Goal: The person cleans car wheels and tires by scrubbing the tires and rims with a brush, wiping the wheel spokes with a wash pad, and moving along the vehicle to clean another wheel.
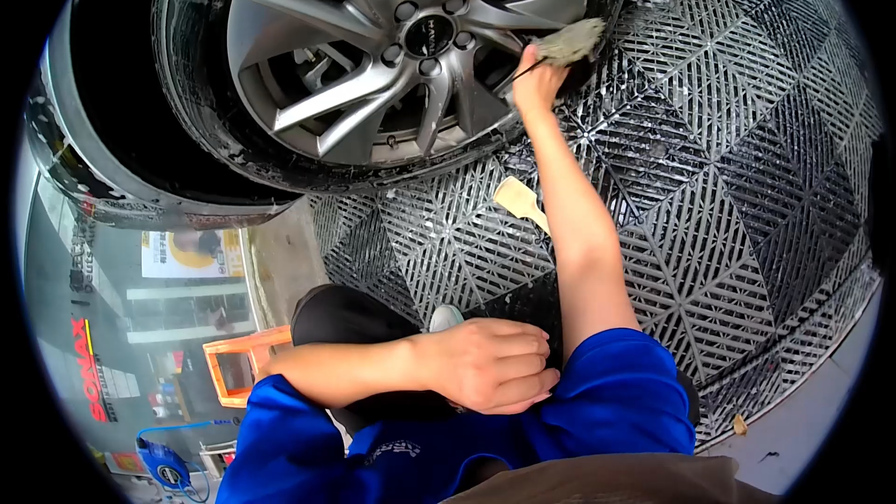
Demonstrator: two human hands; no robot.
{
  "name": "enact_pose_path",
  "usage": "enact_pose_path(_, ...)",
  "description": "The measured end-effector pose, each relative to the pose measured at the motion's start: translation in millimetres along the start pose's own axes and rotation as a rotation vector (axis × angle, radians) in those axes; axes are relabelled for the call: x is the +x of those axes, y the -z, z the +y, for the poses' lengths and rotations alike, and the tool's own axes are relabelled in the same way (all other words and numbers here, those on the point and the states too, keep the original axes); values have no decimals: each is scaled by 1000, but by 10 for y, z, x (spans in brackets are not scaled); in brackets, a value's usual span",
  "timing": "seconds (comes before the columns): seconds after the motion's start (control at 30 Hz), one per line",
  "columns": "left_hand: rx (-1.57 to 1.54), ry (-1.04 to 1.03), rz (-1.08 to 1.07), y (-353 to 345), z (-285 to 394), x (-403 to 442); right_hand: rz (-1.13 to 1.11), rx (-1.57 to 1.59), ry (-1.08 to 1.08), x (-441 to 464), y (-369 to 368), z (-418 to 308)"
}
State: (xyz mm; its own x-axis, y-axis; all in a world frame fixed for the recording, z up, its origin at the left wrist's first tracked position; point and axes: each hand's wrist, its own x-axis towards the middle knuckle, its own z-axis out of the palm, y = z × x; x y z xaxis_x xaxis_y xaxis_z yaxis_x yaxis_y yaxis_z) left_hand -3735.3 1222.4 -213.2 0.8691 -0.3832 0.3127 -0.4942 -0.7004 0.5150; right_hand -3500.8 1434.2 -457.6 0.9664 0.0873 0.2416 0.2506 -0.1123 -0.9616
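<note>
My right hand (539, 84) is closed round the handle of a brush (571, 43) with greyish, wet-looking bristles. Those bristles lie at the lower right edge of a silver multi-spoke wheel (359, 112), by its black tyre (210, 121). White foam streaks mark the tyre. My left hand (490, 364) rests low over my lap, its fingers curled together; nothing shows in it, though the palm is hidden. A pale, flat, paddle-shaped tool (518, 198) lies on the floor, its lower end partly behind my right forearm.
Grey and black slatted floor tiles (681, 271), wet in places, spread under the wheel. Car bodywork (112, 168) curves around the left. An orange crate or frame (229, 369) and a blue hose reel (163, 462) stand at the lower left. Foam spots dot the floor.
</note>
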Motion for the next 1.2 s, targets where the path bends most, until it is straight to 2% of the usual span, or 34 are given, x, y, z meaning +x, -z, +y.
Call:
enact_pose_path(0.03, -5, 7, 6, -11, 18, 2, -45, 19, 4, -168, -34, -20)
enact_pose_path(0.07, -26, 13, -3, -17, 16, 8, 1, 195, 4, -227, -13, -22)
enact_pose_path(0.13, -47, 13, -14, -19, 23, 14, -164, 45, 11, -51, 238, 60)
enact_pose_path(0.17, -46, -2, -11, -11, 38, 21, -66, 77, -19, 71, 225, 126)
enact_pose_path(0.2, -39, -17, -3, 0, 45, 29, -71, 86, -94, 199, 348, 38)
enact_pose_path(0.27, -31, -19, 11, 36, 86, 15, -97, 475, -583, 424, 162, 50)
enact_pose_path(0.3, -34, -16, 15, 33, 116, -5, -46, 713, -688, 407, 180, -192)
enact_pose_path(0.37, -27, -8, 16, 15, 141, -49, -286, 465, -568, 286, 286, -618)
enact_pose_path(0.4, -6, -15, 7, 25, 111, -59, -317, 304, -436, 171, 310, -847)
enact_pose_path(0.5, -11, -10, 3, 65, 118, -81, -199, 371, -167, 4, 143, -844)
enact_pose_path(0.53, -9, -11, 9, 79, 102, -85, -203, 370, -162, 38, 145, -774)
enact_pose_path(0.6, -8, -10, 10, 76, 117, -101, -278, 66, -173, 103, 288, -583)
enact_pose_path(0.67, -20, 10, 11, 50, 134, -108, -381, 10, -190, 247, 382, -388)
enact_pose_path(0.73, -21, 3, -1, 64, 105, -102, -525, -82, -352, 346, 322, -485)
enact_pose_path(0.77, -12, -10, 10, 63, 104, -110, -381, 156, -244, 229, 235, -529)
enact_pose_path(0.8, -10, -19, 15, 62, 105, -120, -360, 170, -179, 160, 177, -592)
enact_pose_path(0.87, -25, -17, 8, 95, 84, -96, -342, 68, -60, -23, 232, -719)
enact_pose_path(0.93, -45, 8, 20, 92, 76, -83, -404, -1, -69, -18, 209, -616)
enact_pose_path(1.0, -55, -12, 19, 76, 65, -74, -282, 62, -1, 3, 174, -311)
enact_pose_path(1.03, -58, -10, 24, 52, 51, -69, -292, 83, 94, 99, 216, -127)
enact_pose_path(1.07, -43, -13, 12, 31, 37, -67, -212, -2, 281, 181, 158, 156)
enact_pose_path(1.13, -28, -10, -6, 22, 41, -61, -275, -159, 334, 162, 353, 102)
enact_pose_path(1.2, -43, -11, -17, 27, 52, -34, -183, -189, 312, -35, 195, 320)
